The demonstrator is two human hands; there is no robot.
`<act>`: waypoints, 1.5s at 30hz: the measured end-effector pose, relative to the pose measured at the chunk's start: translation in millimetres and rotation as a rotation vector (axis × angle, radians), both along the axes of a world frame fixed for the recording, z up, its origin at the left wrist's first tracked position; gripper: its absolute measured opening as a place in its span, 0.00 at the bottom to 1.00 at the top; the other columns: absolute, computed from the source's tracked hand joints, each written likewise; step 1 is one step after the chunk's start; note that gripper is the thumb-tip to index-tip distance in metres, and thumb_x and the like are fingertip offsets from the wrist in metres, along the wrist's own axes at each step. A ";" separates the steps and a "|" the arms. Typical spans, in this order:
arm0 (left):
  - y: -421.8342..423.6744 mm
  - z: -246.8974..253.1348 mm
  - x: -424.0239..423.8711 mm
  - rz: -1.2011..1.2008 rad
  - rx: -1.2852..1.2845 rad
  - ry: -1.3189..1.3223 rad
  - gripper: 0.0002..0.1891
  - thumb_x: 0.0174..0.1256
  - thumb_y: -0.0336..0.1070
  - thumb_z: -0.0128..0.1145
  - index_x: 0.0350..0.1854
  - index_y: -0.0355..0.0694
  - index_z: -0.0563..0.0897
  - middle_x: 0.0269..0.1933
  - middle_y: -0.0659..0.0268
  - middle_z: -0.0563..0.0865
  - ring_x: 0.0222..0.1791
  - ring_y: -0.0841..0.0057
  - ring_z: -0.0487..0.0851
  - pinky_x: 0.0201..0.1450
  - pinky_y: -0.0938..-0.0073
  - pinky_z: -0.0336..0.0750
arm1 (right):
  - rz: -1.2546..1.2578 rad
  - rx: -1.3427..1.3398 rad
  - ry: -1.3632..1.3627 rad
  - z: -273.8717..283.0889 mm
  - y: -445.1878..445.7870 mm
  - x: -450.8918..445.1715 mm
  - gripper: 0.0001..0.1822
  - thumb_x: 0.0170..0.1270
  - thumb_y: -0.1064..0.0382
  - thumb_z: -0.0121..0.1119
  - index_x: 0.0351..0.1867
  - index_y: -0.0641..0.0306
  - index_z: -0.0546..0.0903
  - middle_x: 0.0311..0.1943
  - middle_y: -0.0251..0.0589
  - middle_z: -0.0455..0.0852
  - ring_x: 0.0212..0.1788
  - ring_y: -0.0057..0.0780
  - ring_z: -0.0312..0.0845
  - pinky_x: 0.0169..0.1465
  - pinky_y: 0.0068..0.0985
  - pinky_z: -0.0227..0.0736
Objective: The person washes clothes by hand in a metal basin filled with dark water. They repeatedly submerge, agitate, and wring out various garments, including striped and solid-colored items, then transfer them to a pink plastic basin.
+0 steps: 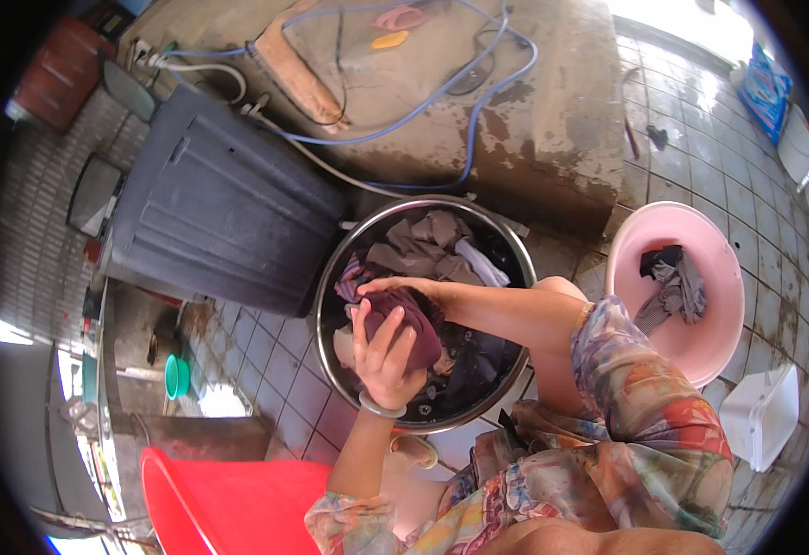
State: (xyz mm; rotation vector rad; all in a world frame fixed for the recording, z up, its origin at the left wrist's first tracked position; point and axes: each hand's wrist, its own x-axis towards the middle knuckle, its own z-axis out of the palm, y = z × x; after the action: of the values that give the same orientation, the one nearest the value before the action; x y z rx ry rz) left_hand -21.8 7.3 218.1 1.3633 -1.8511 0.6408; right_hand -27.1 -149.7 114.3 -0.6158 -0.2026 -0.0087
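Over a round stainless steel basin [530, 260], both hands hold a bunched maroon cloth [415, 340]. My left hand [385, 357], with a pale bangle [382, 406] at the wrist, presses its spread fingers over the cloth's near side. My right hand [411, 286] curves around the far side, its fingertips partly hidden by the fabric. Below them, dark water [470, 340] fills the basin. Grey-brown garments [418, 243], a pale lavender cloth [482, 263] and a striped purple cloth [351, 277] lie heaped in it. Another dark garment [473, 378] is partly under water.
A pink tub [716, 347] with several garments [682, 291] stands at right, beside a white plastic container [758, 416]. A large dark grey bin [217, 208] is left of the basin. Nearer is a red tub [238, 499]. A blue hose [473, 132] crosses the concrete ledge [557, 104].
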 end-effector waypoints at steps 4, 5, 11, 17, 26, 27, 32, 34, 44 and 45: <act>-9.9 -7.7 -31.2 -0.137 0.207 -0.161 0.19 0.32 0.34 0.58 0.35 0.39 0.80 0.46 0.61 0.81 0.51 0.47 0.75 0.54 0.49 0.72 | -0.064 -0.698 -0.138 -15.0 -4.8 3.9 0.15 0.67 0.62 0.49 0.52 0.59 0.78 0.51 0.35 0.80 0.51 0.23 0.76 0.57 0.21 0.69; -12.1 -12.7 -34.2 -0.134 0.227 -0.212 0.18 0.32 0.35 0.58 0.33 0.39 0.80 0.44 0.61 0.81 0.49 0.50 0.76 0.52 0.52 0.73 | -0.035 -0.816 -0.096 -11.6 0.8 4.2 0.15 0.67 0.62 0.49 0.52 0.59 0.78 0.51 0.35 0.80 0.51 0.24 0.76 0.57 0.21 0.69; -7.0 -48.3 -40.9 -0.236 0.455 -0.408 0.12 0.34 0.37 0.59 0.27 0.42 0.80 0.36 0.62 0.79 0.46 0.54 0.76 0.50 0.55 0.72 | -0.036 -1.323 -0.030 -9.9 28.0 -4.8 0.15 0.65 0.62 0.50 0.52 0.59 0.78 0.52 0.35 0.79 0.53 0.24 0.75 0.57 0.23 0.68; 16.8 -97.0 -45.8 -0.357 0.728 -0.462 0.11 0.44 0.40 0.55 0.29 0.40 0.80 0.34 0.59 0.76 0.45 0.49 0.74 0.53 0.51 0.69 | 0.007 -1.580 -0.063 -12.6 55.1 -1.3 0.16 0.64 0.62 0.51 0.52 0.58 0.78 0.53 0.35 0.78 0.54 0.25 0.74 0.56 0.24 0.68; 59.7 -119.1 -45.6 -0.153 0.520 -0.349 0.11 0.51 0.39 0.55 0.34 0.39 0.78 0.45 0.58 0.76 0.51 0.52 0.72 0.55 0.49 0.67 | -0.029 -1.781 -0.191 -5.4 58.6 3.3 0.16 0.61 0.63 0.53 0.52 0.58 0.77 0.54 0.36 0.77 0.56 0.26 0.72 0.56 0.26 0.68; 65.0 -102.3 -42.5 -0.110 0.435 -0.330 0.13 0.52 0.39 0.56 0.38 0.38 0.78 0.51 0.57 0.75 0.54 0.51 0.70 0.57 0.47 0.65 | -0.074 -1.781 -0.228 -1.0 45.2 0.6 0.17 0.61 0.63 0.53 0.52 0.58 0.77 0.54 0.36 0.77 0.56 0.26 0.72 0.56 0.27 0.68; 83.5 -52.3 -33.8 0.152 0.194 -0.109 0.30 0.55 0.38 0.62 0.59 0.34 0.66 0.63 0.44 0.64 0.64 0.46 0.61 0.64 0.45 0.57 | -0.588 -0.532 0.171 72.1 -50.1 -70.9 0.08 0.58 0.61 0.55 0.34 0.55 0.84 0.35 0.28 0.83 0.42 0.20 0.75 0.48 0.23 0.68; 87.6 -47.4 -28.5 0.234 0.224 0.052 0.32 0.57 0.37 0.61 0.62 0.32 0.63 0.66 0.41 0.59 0.67 0.44 0.57 0.65 0.47 0.55 | -0.850 -0.453 0.097 87.9 -107.1 -122.7 0.09 0.54 0.57 0.59 0.33 0.57 0.82 0.31 0.31 0.81 0.40 0.20 0.74 0.47 0.23 0.69; 71.3 -129.4 17.9 0.251 0.276 1.087 0.19 0.62 0.28 0.54 0.56 0.35 0.72 0.63 0.59 0.65 0.63 0.67 0.67 0.64 0.68 0.61 | -0.611 -1.871 1.694 79.7 -207.9 -450.9 0.42 0.55 0.40 0.60 0.63 0.70 0.65 0.63 0.55 0.66 0.64 0.42 0.63 0.64 0.31 0.58; 78.4 -137.4 28.9 0.242 0.298 1.190 0.18 0.63 0.28 0.54 0.56 0.35 0.73 0.63 0.60 0.65 0.62 0.69 0.67 0.64 0.69 0.62 | -0.530 -1.852 1.601 79.4 -204.2 -418.5 0.46 0.53 0.41 0.61 0.66 0.70 0.60 0.66 0.60 0.58 0.69 0.48 0.54 0.68 0.32 0.53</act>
State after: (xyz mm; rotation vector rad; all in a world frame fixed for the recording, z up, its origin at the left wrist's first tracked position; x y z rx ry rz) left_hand 7.1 85.7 80.7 1.6302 -0.8212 -0.3530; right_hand -445.7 -353.9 193.6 -2.2574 1.7356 0.1784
